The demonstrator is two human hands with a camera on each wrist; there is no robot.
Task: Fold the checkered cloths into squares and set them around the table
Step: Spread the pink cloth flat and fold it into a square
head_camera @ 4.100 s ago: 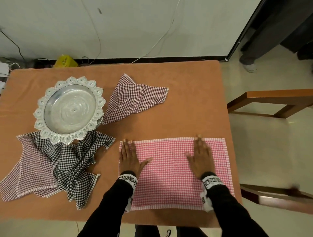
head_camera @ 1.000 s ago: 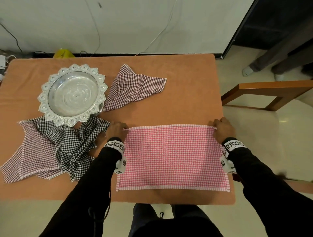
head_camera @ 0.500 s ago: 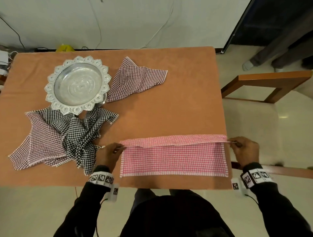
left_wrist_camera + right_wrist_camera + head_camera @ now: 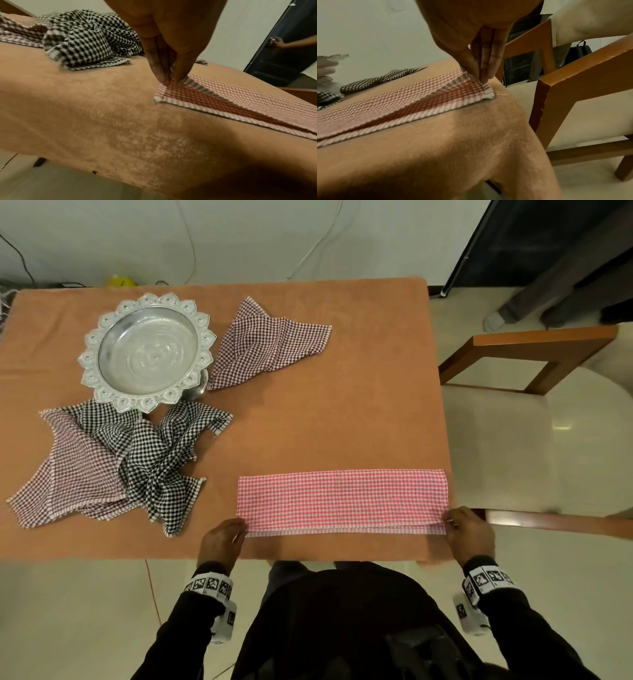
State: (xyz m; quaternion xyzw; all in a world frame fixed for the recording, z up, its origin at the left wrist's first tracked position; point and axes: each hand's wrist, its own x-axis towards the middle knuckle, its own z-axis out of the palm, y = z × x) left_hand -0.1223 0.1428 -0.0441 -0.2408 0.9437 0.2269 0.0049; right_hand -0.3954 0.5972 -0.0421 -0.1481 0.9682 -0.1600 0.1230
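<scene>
A pink checkered cloth [image 4: 342,499] lies folded in half as a long strip near the table's front right edge. My left hand [image 4: 222,539] pinches the top layer's near left corner [image 4: 171,79], just above the bottom layer. My right hand [image 4: 466,534] pinches the top layer's near right corner [image 4: 476,79] the same way. The top edge sits slightly short of the bottom hem. A black checkered cloth [image 4: 161,453] and a maroon one [image 4: 68,477] lie crumpled at the left. Another maroon checkered cloth [image 4: 270,340] lies at the back.
An ornate silver tray [image 4: 147,350] stands at the back left on the orange table cover [image 4: 325,422]. A wooden chair [image 4: 534,364] stands close to the table's right side. A person's legs [image 4: 534,292] show at the far right.
Both hands lifted the pink cloth's far corners and drew them toward me, laying the far half over the near half. The cloth is now a strip half as deep.
</scene>
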